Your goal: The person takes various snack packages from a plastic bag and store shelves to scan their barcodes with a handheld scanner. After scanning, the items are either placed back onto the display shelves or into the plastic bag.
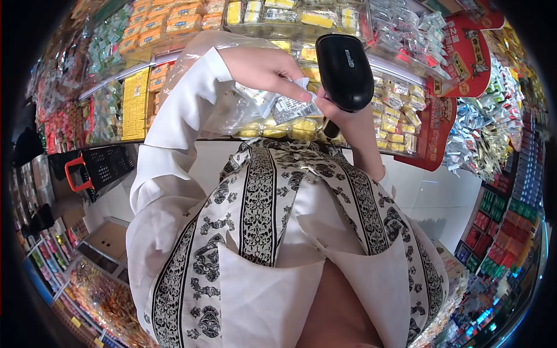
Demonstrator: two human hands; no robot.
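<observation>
— What surrounds you, largest item first?

— Item one: your own patterned garment point(272, 232), white with black ornamental bands, fills the lower middle of the view and hides the floor directly below you. Item two: the display shelves point(174, 23) ahead, stocked with yellow and orange packets too many to count. Item three: two red promotional signs point(464, 52) at the upper right, one above the other, with hanging silver-green packets just beside them. Item four: one black shopping basket point(101, 168) with orange handles, at your left, well apart from your hands. Item five: one cardboard box point(107, 240) below the basket.

— And what do you hold?

— One clear plastic bag point(232, 110), draped over your left forearm and bunched between your hands; it screens part of the yellow goods behind it. One black handheld scanner point(344, 69) — your right hand point(342, 119) is closed round its grip, the head raised upright above the fingers. One small white label point(293, 107) with dark print, on the bag just left of the scanner.

— The left hand?

— Your left hand point(264, 69) comes in from above, fingers narrowed to a pinch on the bag's top edge at the label — touching it. Both hands sit close together, in front of the shelf.
</observation>
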